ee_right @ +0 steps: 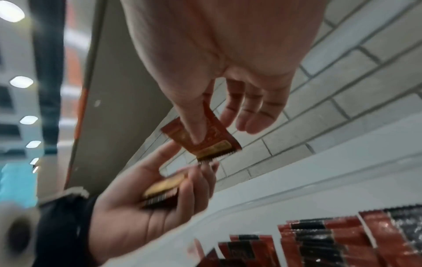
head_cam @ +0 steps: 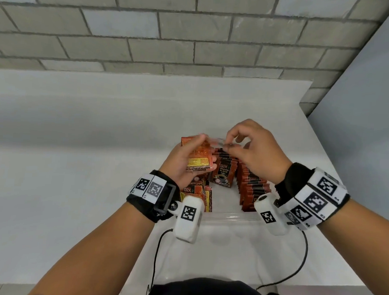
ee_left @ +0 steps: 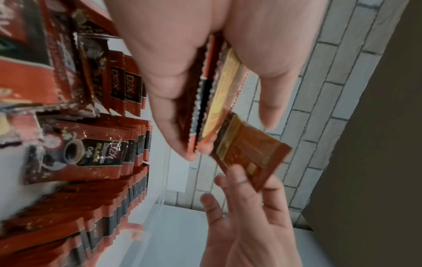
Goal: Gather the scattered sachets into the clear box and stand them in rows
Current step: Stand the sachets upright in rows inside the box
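Observation:
My left hand (head_cam: pixel 202 151) grips a small stack of red-and-black coffee sachets (head_cam: pixel 196 157) above the clear box (head_cam: pixel 228 216). In the left wrist view the stack (ee_left: pixel 206 108) sits edge-on between thumb and fingers. My right hand (head_cam: pixel 229 144) pinches a single sachet (ee_left: pixel 248 153) by one end, just beside the top of the stack. The right wrist view shows that sachet (ee_right: pixel 205 140) between thumb and forefinger, with the other fingers spread. Rows of sachets (head_cam: pixel 252 185) stand in the box below both hands.
The box sits on a white counter (head_cam: pixel 77 164) against a grey brick wall (head_cam: pixel 171 35). One sachet (head_cam: pixel 222 174) stands face-on in the middle row. A bare strip of box floor (head_cam: pixel 225 200) lies between the rows. Cables (head_cam: pixel 155 257) hang from both wrist cameras.

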`<state>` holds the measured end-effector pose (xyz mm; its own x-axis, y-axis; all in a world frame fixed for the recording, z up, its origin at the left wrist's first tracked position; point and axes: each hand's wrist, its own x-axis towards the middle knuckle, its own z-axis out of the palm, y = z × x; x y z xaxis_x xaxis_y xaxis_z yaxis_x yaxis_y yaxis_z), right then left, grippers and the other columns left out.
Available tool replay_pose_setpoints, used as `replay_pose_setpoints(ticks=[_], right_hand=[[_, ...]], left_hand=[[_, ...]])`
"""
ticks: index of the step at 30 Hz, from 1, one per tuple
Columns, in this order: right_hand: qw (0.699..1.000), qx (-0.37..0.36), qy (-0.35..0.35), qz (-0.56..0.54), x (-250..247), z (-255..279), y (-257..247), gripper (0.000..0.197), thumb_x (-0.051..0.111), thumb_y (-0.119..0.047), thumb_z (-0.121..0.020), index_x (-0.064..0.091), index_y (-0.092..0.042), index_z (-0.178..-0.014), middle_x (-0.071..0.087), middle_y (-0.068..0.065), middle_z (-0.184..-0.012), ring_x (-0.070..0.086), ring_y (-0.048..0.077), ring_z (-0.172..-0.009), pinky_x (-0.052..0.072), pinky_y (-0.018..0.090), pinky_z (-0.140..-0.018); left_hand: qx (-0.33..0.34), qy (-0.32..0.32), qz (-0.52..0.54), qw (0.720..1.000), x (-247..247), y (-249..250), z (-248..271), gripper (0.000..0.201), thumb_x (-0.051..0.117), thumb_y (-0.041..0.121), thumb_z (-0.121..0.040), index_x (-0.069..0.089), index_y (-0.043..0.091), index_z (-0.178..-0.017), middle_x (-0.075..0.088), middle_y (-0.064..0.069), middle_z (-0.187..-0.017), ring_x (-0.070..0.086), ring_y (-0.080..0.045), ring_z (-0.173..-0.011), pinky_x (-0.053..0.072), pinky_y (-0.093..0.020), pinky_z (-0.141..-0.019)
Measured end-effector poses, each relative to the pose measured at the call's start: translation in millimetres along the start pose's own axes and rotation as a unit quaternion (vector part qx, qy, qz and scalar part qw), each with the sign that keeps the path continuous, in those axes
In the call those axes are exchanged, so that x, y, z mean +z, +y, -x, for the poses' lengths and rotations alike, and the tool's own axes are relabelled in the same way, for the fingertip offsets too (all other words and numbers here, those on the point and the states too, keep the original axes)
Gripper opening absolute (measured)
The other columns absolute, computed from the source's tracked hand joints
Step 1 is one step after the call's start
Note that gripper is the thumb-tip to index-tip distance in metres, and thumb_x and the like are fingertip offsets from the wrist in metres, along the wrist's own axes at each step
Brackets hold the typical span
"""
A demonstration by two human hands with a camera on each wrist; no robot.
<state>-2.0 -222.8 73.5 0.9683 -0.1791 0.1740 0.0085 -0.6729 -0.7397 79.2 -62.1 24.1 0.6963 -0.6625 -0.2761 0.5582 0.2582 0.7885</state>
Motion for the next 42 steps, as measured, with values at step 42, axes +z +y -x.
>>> replay_pose_setpoints(ticks=[42], right_hand=[[0.969,0.173,-0.130,0.123,-9,-25,17,0.009,0.059,-0.016,-0.090,0.062,-0.023,-0.093,0.063,-0.003,-0.085,0.056,0.014,-0.073,0.040,0.026,-0.061]], left_hand=[[0.040,0.128,0.066,0.989,-27,10,-6,0.013,0.059,0.014,-0.090,0.060,0.015,-0.102,0.064,-0.005,-0.076,0.061,-0.020,-0.069,0.050,-0.033,-0.068]])
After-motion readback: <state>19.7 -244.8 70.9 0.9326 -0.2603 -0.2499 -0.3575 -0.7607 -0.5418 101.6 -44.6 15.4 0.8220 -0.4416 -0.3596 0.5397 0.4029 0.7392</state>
